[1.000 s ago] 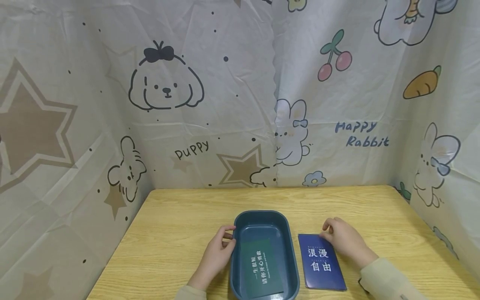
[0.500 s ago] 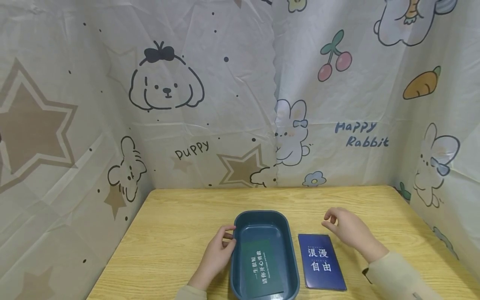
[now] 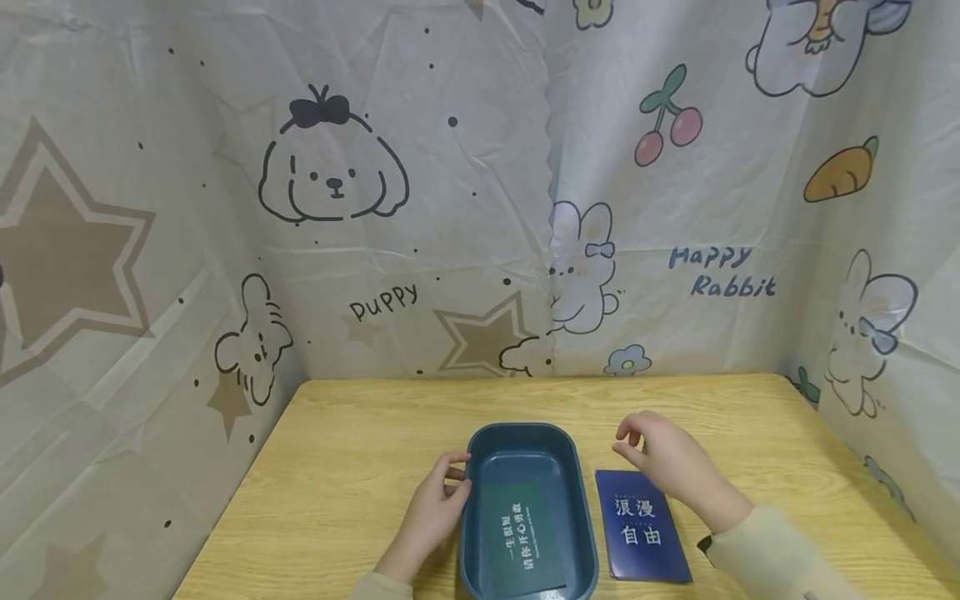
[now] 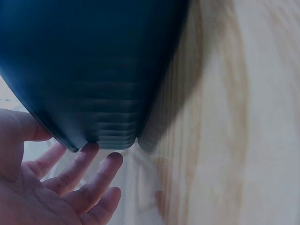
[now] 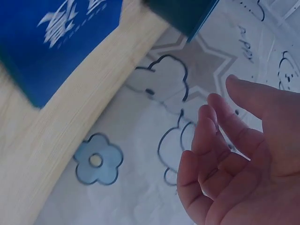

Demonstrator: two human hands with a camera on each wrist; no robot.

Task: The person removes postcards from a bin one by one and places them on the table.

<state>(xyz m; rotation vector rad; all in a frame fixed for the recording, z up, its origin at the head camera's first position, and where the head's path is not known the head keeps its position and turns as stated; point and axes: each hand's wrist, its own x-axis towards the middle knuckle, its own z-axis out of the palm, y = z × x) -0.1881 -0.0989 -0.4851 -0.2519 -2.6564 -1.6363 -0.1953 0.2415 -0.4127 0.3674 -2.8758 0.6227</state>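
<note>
In the head view a dark teal rectangular plastic tray (image 3: 525, 433) stands on the table. A green booklet (image 3: 551, 533) with white lettering lies inside it. My left hand (image 3: 427, 517) is at the tray's left side, its fingertips touching the rim and outer wall, seen close up in the left wrist view. Right of the tray a blue booklet (image 3: 645, 550) with white characters lies flat. Above its far right corner hovers my right hand (image 3: 671, 458), fingers loosely bent. The right wrist view has this hand (image 5: 243, 159) holding nothing, apart from the blue booklet (image 5: 70, 47).
A light wood-grain table (image 3: 360, 433) carries everything. Pale cloth (image 3: 450, 167) printed with cartoon animals hangs around its back and both sides. A dark band (image 3: 704, 544) shows at my right cuff.
My right hand has lifted off the blue booklet's far edge, swung right, then come back left above it. The left hand, tray and booklets keep their places.
</note>
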